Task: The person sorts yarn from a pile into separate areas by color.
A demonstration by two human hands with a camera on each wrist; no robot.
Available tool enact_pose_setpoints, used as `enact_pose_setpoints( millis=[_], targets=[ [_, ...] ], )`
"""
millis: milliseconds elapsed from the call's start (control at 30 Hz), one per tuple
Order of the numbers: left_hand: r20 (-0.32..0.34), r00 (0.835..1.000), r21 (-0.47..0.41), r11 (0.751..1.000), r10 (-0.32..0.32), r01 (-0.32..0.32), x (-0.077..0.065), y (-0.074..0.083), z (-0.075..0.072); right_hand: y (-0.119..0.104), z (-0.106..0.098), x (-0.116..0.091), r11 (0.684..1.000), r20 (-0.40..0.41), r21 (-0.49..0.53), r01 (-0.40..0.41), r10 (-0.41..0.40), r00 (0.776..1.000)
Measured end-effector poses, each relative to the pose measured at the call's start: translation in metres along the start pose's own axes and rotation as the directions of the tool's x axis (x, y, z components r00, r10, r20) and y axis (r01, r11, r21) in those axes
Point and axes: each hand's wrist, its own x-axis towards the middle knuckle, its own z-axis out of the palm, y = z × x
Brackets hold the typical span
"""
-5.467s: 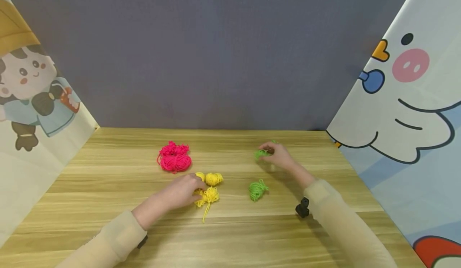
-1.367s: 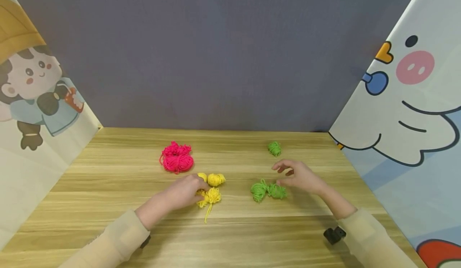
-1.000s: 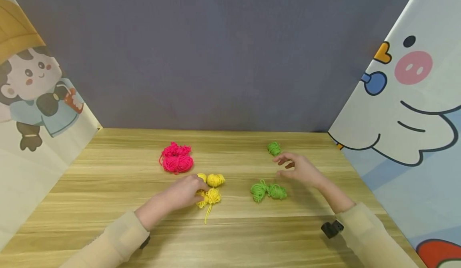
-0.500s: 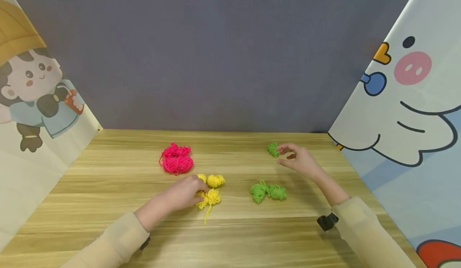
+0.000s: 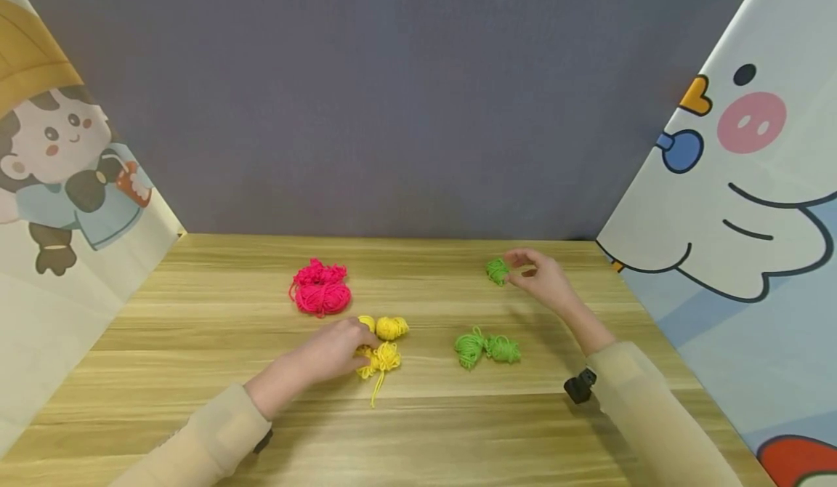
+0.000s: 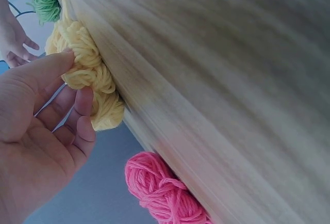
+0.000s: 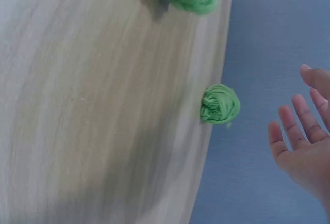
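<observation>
My left hand [image 5: 327,349] pinches a yellow yarn ball [image 5: 386,357] with a loose tail, thumb against its side in the left wrist view. Just beyond it lie another yellow yarn ball [image 5: 392,328] and one more yellow bundle [image 5: 367,322], partly hidden by the fingers. Over the far right of the table, my right hand [image 5: 544,278] has its fingers spread and relaxed, right beside a small green yarn ball [image 5: 496,272]. The right wrist view shows that ball apart from the fingers. Nearer, two green yarn balls [image 5: 469,349] lie side by side.
Two pink yarn balls [image 5: 322,297] lie together at the left rear of the wooden table [image 5: 418,436]. A grey panel [image 5: 392,109] stands along the back edge. Cartoon-printed panels [image 5: 739,203] stand at both sides.
A second green ball has come to the nearer one, released from my right hand. That hand has since moved away, up to the far green ball. My left hand has stayed at the yellow yarn.
</observation>
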Motion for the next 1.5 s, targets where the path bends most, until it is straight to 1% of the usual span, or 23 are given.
enact_pose_setpoints(
  millis=[267,533,700,767,900,1067,1167,1500],
  targets=[
    [0.001,1.0,0.0,1.0,0.003,-0.003,0.0,0.001,-0.001,0.014,0.007,0.01,1.0,-0.057,0.003,0.002,-0.002,0.998],
    [0.008,1.0,-0.005,1.0,0.006,-0.006,-0.001,0.001,0.0,0.026,0.015,0.017,0.999,-0.058,0.036,-0.033,0.035,0.998],
    [0.01,1.0,-0.008,1.0,0.004,-0.004,-0.001,0.001,0.0,0.031,0.019,0.02,0.998,-0.054,0.045,-0.04,0.042,0.998],
    [0.009,1.0,-0.008,1.0,0.003,-0.003,-0.001,0.001,0.0,0.033,0.019,0.021,0.998,-0.047,0.053,-0.042,0.045,0.998],
    [0.006,1.0,-0.006,1.0,-0.002,0.002,-0.001,0.002,0.0,0.037,0.02,0.024,0.996,-0.026,0.053,-0.073,0.074,0.997],
    [0.001,1.0,-0.006,1.0,-0.008,0.008,-0.001,0.002,-0.001,0.041,0.019,0.027,0.99,0.029,0.027,-0.137,0.136,0.99],
    [0.0,1.0,-0.008,1.0,-0.007,0.007,-0.001,0.002,-0.001,0.045,0.02,0.029,0.988,0.064,0.02,-0.156,0.154,0.986],
    [-0.001,1.0,0.0,1.0,-0.002,0.002,0.0,0.0,0.0,0.061,0.02,0.036,0.991,0.083,0.007,-0.135,0.133,0.988]
  ],
)
